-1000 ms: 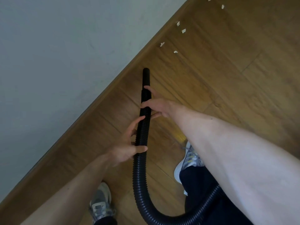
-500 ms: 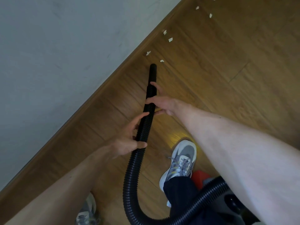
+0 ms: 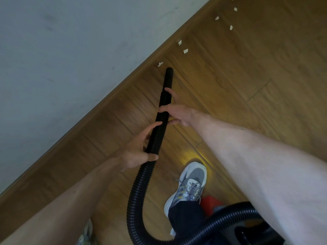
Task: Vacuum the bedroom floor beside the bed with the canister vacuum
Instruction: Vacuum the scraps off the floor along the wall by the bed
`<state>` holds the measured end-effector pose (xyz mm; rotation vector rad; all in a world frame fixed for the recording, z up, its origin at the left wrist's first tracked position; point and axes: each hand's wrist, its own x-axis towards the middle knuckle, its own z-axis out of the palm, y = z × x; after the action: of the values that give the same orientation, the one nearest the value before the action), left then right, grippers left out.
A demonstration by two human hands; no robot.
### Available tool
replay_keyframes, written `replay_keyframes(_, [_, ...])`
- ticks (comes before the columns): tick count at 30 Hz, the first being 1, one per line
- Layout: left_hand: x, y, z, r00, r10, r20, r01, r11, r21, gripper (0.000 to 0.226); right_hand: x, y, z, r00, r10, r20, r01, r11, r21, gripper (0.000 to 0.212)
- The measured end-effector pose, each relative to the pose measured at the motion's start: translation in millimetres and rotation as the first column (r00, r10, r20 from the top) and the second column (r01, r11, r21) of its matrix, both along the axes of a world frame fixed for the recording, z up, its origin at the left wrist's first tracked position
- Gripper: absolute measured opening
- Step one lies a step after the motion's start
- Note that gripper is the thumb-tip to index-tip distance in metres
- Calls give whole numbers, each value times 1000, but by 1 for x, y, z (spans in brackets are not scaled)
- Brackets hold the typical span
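Observation:
A black ribbed vacuum hose (image 3: 141, 183) ends in a smooth black nozzle (image 3: 168, 78) that points at the wooden floor (image 3: 238, 85) near the skirting. My left hand (image 3: 139, 149) grips the ribbed hose lower down. My right hand (image 3: 177, 112) holds it just below the nozzle, thumb over the top. The nozzle tip sits right beside a white paper scrap (image 3: 160, 64). Several more scraps (image 3: 185, 50) lie in a line further along the wall. The canister's red and black body (image 3: 212, 204) shows at the bottom right, mostly hidden by my arm.
A pale grey wall (image 3: 70, 50) with a brown skirting board (image 3: 106, 101) runs diagonally on the left. My right sneaker (image 3: 189, 184) stands on the floor beside the hose loop; my left shoe (image 3: 86, 234) is at the bottom edge.
The nozzle has moved forward along the skirting to the nearest scraps; one scrap near the tip is no longer visible. My right foot stepped forward and the canister came into view.

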<state>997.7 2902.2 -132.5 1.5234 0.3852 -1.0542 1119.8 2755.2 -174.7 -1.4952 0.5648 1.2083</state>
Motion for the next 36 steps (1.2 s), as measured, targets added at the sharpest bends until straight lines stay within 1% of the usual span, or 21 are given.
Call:
replay_keyframes(7, [1, 11, 3, 999, 49, 0, -49, 998, 27, 98, 9, 18, 1, 998, 64, 17, -65, 997, 34, 91])
replay_keyframes(16, [5, 4, 0, 999, 46, -7, -45, 998, 38, 98, 17, 14, 1, 994, 107, 17, -107, 993, 43, 90])
replay_keyframes(25, [32, -26, -6, 1000, -31, 2, 31, 998, 60, 99, 36, -22, -2, 998, 66, 19, -66, 998, 12, 88])
replay_keyframes(33, [69, -55, -15, 995, -87, 55, 85, 995, 46, 101, 68, -58, -6, 999, 4, 45, -4, 1000, -11, 90])
replay_keyframes(36, [81, -61, -13, 993, -120, 22, 119, 993, 26, 100, 76, -67, -5, 999, -3, 38, 4, 1000, -14, 89])
